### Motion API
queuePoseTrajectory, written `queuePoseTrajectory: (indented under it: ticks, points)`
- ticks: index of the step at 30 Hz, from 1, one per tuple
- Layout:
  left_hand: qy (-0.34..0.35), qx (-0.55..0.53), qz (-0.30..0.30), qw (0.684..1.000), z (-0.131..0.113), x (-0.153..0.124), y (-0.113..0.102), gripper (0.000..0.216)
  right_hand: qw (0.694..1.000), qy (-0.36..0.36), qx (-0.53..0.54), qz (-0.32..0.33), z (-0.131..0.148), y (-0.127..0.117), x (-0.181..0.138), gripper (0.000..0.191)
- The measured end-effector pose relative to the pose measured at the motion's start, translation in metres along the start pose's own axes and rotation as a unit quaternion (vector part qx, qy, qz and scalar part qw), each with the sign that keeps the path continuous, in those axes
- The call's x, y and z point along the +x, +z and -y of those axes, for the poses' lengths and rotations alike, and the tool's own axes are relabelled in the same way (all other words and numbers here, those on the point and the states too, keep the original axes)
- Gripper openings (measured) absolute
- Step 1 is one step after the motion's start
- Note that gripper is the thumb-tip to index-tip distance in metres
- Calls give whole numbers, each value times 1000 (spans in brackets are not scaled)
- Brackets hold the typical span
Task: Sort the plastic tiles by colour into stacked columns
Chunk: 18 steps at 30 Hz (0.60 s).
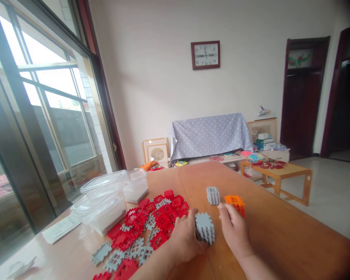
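My left hand [185, 237] rests on the wooden table [280, 233] with its fingers wrapped round the side of a grey cube [205, 227] built from interlocking plastic tiles. My right hand [233, 229] lies just right of that cube, fingers curled, its fingertips touching an orange tile cube [235, 203]. A second grey cube [213, 195] stands a little farther back, untouched. Left of my hands lies a pile of loose red and grey tiles [151, 225].
Clear plastic tubs with lids [105, 200] and a smaller tub [135, 186] stand at the table's left, a paper sheet [60, 228] beside them. Beyond are a low wooden table [280, 173], a covered cabinet [210, 136], a wall clock [205, 55] and windows on the left.
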State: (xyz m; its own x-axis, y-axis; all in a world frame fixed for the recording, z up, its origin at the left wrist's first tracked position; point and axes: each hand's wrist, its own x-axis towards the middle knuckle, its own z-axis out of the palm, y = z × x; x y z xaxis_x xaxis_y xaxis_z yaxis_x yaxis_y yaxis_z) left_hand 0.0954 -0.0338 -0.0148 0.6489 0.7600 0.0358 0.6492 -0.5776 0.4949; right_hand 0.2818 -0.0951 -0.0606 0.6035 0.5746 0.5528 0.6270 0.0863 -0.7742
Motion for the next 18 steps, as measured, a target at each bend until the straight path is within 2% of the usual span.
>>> queuePoseTrajectory:
  ticks: [6, 18]
  points:
    - [-7, 13, -8, 1000, 5, 18, -1, 106, 997, -19, 66, 26, 8, -3, -4, 38]
    - [-32, 45, -14, 998, 17, 63, -2, 113, 995, -67, 65, 40, 3, 1, -8, 34]
